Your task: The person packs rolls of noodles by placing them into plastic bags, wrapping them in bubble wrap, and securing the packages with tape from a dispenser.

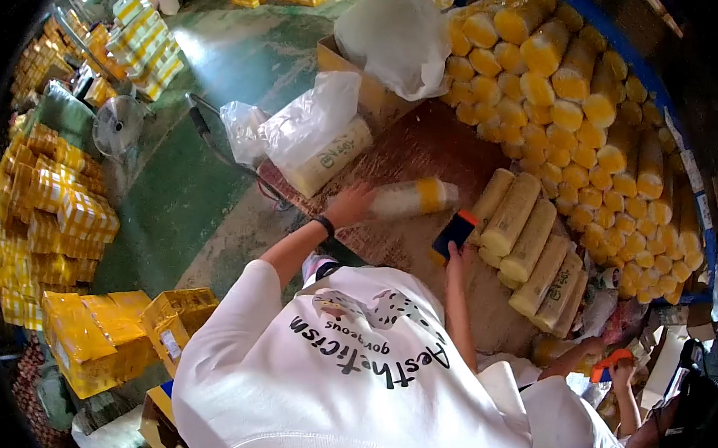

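A wrapped roll (415,198) with a yellow band round its right part lies on the reddish-brown board (410,148). My left hand (352,204), with a black band at the wrist, holds the roll's left end. In my right hand (456,257) is an orange and dark blue tape dispenser (454,235), just below the roll's right end. Several pale wrapped rolls (528,240) lie side by side to the right of my right hand. Up and left of my left hand, another pale roll (327,157) lies partly under clear plastic bags (317,113).
Yellow-ended rolls (566,114) are stacked high at the right, by a blue frame. At the lower right a co-worker (565,430) holds an orange tool (611,362). Taped boxes (97,335) and a fan (118,126) stand left. A large plastic bag (392,43) covers an open carton.
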{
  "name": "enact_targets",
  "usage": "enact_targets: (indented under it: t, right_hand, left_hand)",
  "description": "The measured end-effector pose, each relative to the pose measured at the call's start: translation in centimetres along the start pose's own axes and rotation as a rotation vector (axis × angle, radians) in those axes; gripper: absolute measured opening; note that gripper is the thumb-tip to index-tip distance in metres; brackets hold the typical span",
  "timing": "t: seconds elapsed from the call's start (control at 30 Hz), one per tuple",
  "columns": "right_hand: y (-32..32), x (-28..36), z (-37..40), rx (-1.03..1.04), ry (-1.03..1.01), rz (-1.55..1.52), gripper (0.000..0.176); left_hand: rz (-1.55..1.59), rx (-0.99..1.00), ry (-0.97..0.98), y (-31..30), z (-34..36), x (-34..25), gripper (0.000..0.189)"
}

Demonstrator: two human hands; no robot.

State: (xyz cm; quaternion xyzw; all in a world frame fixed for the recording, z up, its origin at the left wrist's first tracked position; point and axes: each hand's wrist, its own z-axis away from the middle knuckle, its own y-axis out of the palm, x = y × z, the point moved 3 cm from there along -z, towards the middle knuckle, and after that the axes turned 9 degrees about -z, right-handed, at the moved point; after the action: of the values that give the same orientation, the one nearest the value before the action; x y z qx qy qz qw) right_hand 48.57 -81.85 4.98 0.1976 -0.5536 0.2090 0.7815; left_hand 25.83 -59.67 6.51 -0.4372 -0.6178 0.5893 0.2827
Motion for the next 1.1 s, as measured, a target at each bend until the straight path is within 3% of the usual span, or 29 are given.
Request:
enact_targets:
  t: [0.1,0.13,0.2,0.3,0.4,0.43,0.47,0.5,0.53,0.57,0.6,0.63,0.67,0.7,0.73,0.77,0.8,0.83,0.9,0.97,1.03,1.1]
  right_hand:
    - [-3.6,-1.0,1.3,0.028,-0.033,0.125,0.046]
    - [-4.3,-1.2,1.5,0.034,-0.038,0.163,0.048]
    - [-5.6,-0.7,2.4,0.17,0.028,0.309,0.053]
    - [-4.6,2.5,5.5,0.164,0.132,0.245,0.046]
    - [-3.5,3.7,6.8,0.206,0.082,0.366,0.044]
    - [-3.8,1.2,5.7,0.24,0.037,0.298,0.046]
    - [-2.6,3.5,6.9,0.148,-0.11,0.604,0.043]
    - [-2.1,3.5,6.6,0.267,-0.245,0.593,0.041]
    - [-1.9,3.2,5.6,0.28,-0.219,0.933,0.041]
    - [-2.8,0.9,4.4,0.246,-0.658,1.14,0.04]
    - [-2.5,2.2,5.2,0.243,-0.558,1.235,0.038]
    - [-2.8,1.6,4.9,0.183,-0.722,1.259,0.039]
    - [-3.7,0.3,3.8,0.31,-0.546,1.386,0.042]
    - [-2.6,4.5,6.5,0.334,-0.563,1.336,0.043]
    - [-2.4,4.3,6.2,0.395,-0.358,1.394,0.042]
    - [-2.7,3.6,6.0,0.403,-0.34,1.425,0.042]
    - [-2.9,2.9,5.8,0.411,-0.321,1.456,0.041]
    - [-3.3,2.0,5.4,0.366,-0.492,1.465,0.041]
    - [-4.1,0.6,4.3,0.293,-0.54,1.443,0.038]
    - [-3.9,0.4,3.9,0.286,-0.361,1.376,0.037]
    - [-3.4,1.0,4.0,0.316,-0.247,1.304,0.039]
    - [-3.6,0.0,2.5,0.396,-0.281,1.368,0.044]
  left_hand:
    - [0.293,-0.043,0.004,1.6,0.3,1.0,0.027]
    - [0.32,-0.164,-0.006,0.8,0.4,0.5,0.017]
    - [0.302,-0.123,-0.091,-1.4,0.1,-0.4,0.015]
    - [0.3,-0.091,-0.161,-1.0,-0.2,-0.3,0.014]
    - [0.277,-0.022,-0.17,0.4,-1.1,1.8,0.016]
    - [0.283,-0.038,-0.141,0.9,-1.0,2.1,0.016]
    - [0.292,-0.061,-0.112,1.1,-0.9,2.1,0.016]
    - [0.289,-0.088,-0.054,1.0,-1.0,2.1,0.017]
    - [0.245,-0.004,-0.057,0.3,-1.1,1.6,0.014]
    - [0.279,-0.034,-0.126,0.6,-1.1,1.2,0.013]
    - [0.11,0.137,-0.129,-1.0,-1.9,0.0,0.018]
    - [0.05,0.186,-0.079,-1.5,-2.3,-0.8,0.034]
    - [0.04,0.161,-0.057,-3.5,-2.7,-2.6,0.053]
    - [0.041,0.176,-0.08,-4.3,-3.5,-3.9,0.057]
    - [0.042,0.194,-0.107,-4.8,-4.2,-5.1,0.062]
    - [0.045,0.217,-0.138,-4.8,-4.4,-5.7,0.066]
    - [0.029,0.202,-0.131,-4.1,-4.6,-6.0,0.068]
    - [0.015,0.189,-0.126,-2.9,-4.8,-6.2,0.071]
    - [-0.093,0.186,-0.128,0.0,-5.5,-6.3,0.075]
    - [-0.285,0.207,-0.15,3.6,-5.8,-5.6,0.08]
    - [-0.227,0.237,-0.156,4.9,-6.3,-5.2,0.082]
    - [-0.204,0.241,-0.123,4.5,-6.7,-4.7,0.082]
